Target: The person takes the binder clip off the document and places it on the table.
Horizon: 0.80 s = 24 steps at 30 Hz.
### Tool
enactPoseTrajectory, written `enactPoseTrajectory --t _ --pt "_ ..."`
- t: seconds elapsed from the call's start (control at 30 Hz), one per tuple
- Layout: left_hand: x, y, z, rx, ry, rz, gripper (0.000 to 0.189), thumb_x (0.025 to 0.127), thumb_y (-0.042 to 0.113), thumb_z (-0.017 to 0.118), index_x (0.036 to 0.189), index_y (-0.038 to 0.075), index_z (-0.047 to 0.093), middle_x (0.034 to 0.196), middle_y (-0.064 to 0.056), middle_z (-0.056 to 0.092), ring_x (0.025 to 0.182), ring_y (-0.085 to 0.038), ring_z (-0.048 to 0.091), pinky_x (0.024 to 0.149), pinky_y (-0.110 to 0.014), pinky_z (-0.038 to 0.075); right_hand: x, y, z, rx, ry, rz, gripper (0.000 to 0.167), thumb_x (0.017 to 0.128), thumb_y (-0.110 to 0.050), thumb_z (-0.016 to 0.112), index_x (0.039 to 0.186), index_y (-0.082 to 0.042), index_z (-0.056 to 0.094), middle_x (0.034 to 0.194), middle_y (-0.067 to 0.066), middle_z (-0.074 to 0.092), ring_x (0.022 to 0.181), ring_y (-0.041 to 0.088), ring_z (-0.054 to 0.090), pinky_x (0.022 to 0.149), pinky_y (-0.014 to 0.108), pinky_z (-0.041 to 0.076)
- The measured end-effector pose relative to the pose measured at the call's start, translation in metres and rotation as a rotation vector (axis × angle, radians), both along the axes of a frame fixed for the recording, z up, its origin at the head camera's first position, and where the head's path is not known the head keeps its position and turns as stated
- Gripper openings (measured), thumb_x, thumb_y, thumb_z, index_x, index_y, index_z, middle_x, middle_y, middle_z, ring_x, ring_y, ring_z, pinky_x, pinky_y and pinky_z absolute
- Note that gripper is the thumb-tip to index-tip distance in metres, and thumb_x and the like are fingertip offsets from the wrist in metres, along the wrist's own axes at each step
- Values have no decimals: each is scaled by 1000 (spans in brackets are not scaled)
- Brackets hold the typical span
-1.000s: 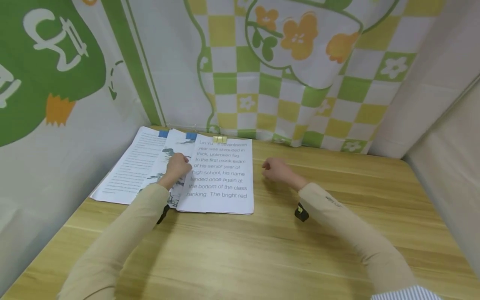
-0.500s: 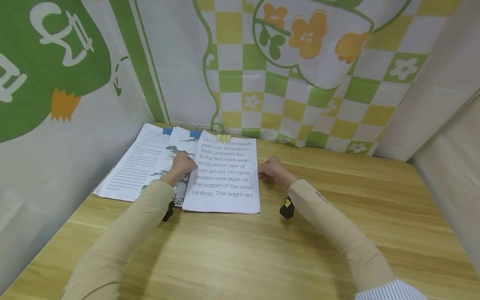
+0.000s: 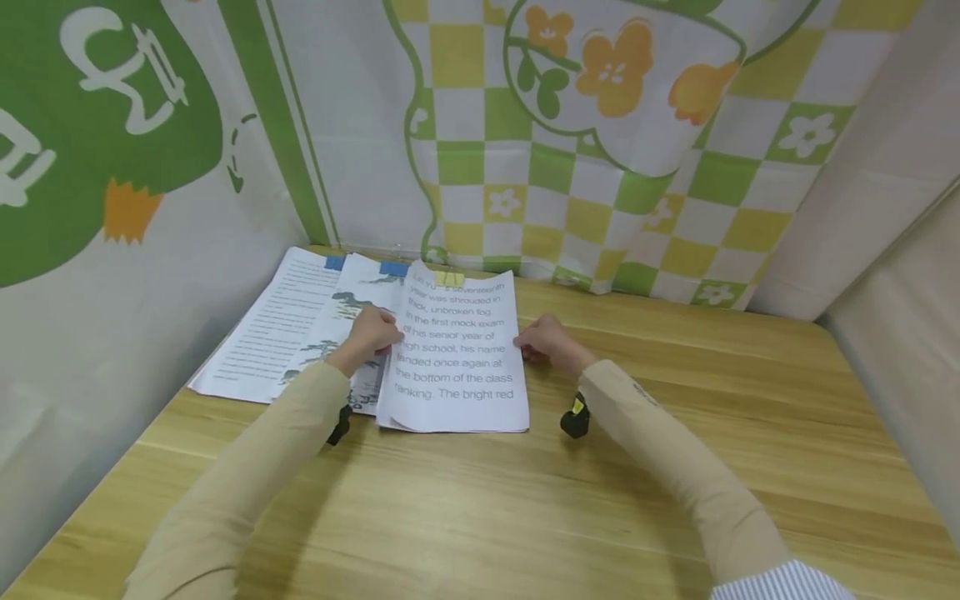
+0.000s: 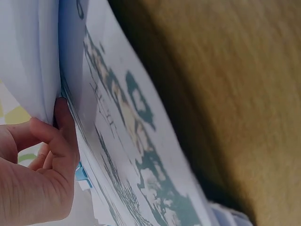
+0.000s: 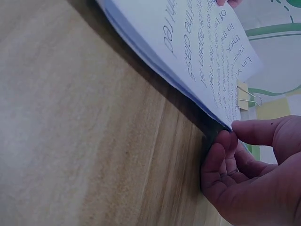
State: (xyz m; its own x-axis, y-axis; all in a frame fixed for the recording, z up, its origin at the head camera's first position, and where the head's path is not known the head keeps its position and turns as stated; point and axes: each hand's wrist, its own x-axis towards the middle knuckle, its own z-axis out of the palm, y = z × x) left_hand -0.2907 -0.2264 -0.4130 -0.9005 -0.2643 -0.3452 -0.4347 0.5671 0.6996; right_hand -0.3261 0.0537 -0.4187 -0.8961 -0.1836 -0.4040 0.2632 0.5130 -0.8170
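A stack of printed sheets (image 3: 457, 367) with large English text carries a yellow binder clip (image 3: 450, 279) at its top edge. My left hand (image 3: 369, 337) pinches the stack's left edge between thumb and fingers; in the left wrist view that edge is lifted off the sheets below. At the opposite edge, my right hand (image 3: 551, 342) pinches the paper, thumb on top and fingers curled beneath, as the right wrist view shows. Partly under the stack lies a bundle with a landscape picture of trees (image 3: 348, 304), held by a blue binder clip (image 3: 393, 268).
Farther left is another stack of small-print sheets (image 3: 270, 333) with its own blue clip (image 3: 334, 262). The wooden table (image 3: 465, 508) meets a checkered curtain (image 3: 592, 200) at the back. Pale cloth walls stand at both sides.
The right hand has come in from the right to the text stack's right edge. The left hand has shifted slightly right, and the stack has risen and moved a little rightward.
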Motion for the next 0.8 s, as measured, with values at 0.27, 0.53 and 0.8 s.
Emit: enactPoseTrajectory --t 0.27,0.53,0.8 --pt "13 6 2 23 16 -57 47 88 5 60 132 -8 47 129 -25 52 60 -7 49 52 -17 44 7 11 -2 15 3 42 7 88 -7 60 88 0 62 66 0 54 60 10 49 56 19 42" --pt "30 18 1 92 0 -70 46 87 3 62 130 -8 49 125 -24 52 66 -9 50 54 -16 45 23 30 -4 -8 13 73 7 89 -5 59 82 -3 56 66 -1 52 61 10 47 56 21 40" --pt "49 32 -2 84 60 -177 39 89 6 61 124 -8 53 113 -23 58 65 -10 51 56 -20 45 41 54 -5 2 33 99 6 89 -6 58 88 -1 55 74 1 54 67 12 51 60 22 43"
